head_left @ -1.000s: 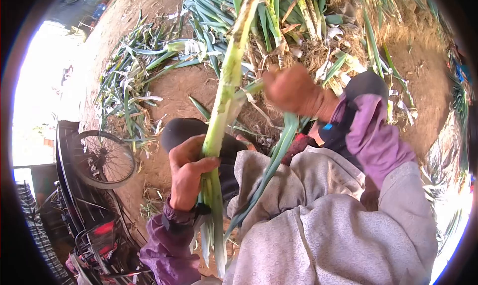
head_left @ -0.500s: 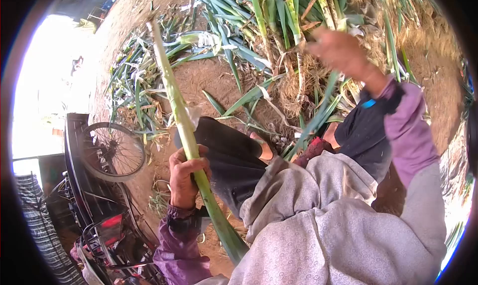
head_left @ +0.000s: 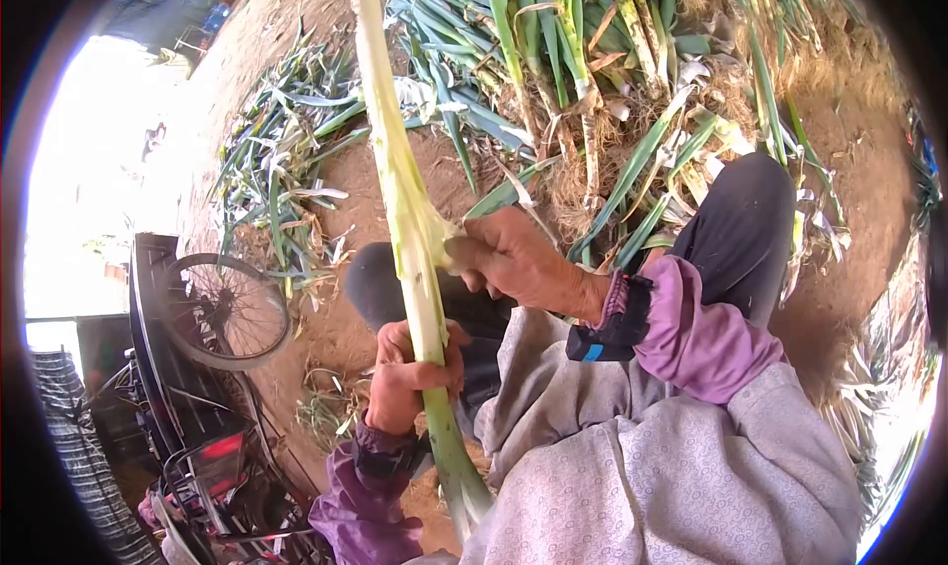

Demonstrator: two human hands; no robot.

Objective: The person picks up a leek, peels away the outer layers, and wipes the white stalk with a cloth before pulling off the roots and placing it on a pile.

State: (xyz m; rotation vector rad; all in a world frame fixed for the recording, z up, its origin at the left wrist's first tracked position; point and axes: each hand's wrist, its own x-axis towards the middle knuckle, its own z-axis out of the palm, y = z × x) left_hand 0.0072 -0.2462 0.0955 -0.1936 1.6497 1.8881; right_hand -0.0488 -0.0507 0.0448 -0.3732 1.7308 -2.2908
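Note:
My left hand [head_left: 413,377] is closed around the green part of a long, thick green onion [head_left: 425,308]. The stalk runs from the top of the view down toward my lap, its pale end away from me. Beside the pale section, my right hand [head_left: 528,264] pinches a thin, whitish outer layer [head_left: 431,231] that stands out from the stalk. Both wrists have dark bands over purple sleeves.
Past my knees lies a pile of green onions [head_left: 538,41] with dry roots. Loose leaves [head_left: 281,150] are strewn over the dirt ground [head_left: 375,185]. At left stands a wheeled vehicle with a spoked wheel [head_left: 225,308]. My knees [head_left: 741,204] flank the work.
My right hand has come from the pile down to the stalk and now grips its outer layer. My left hand and the green onion have shifted right, and the stalk is more upright.

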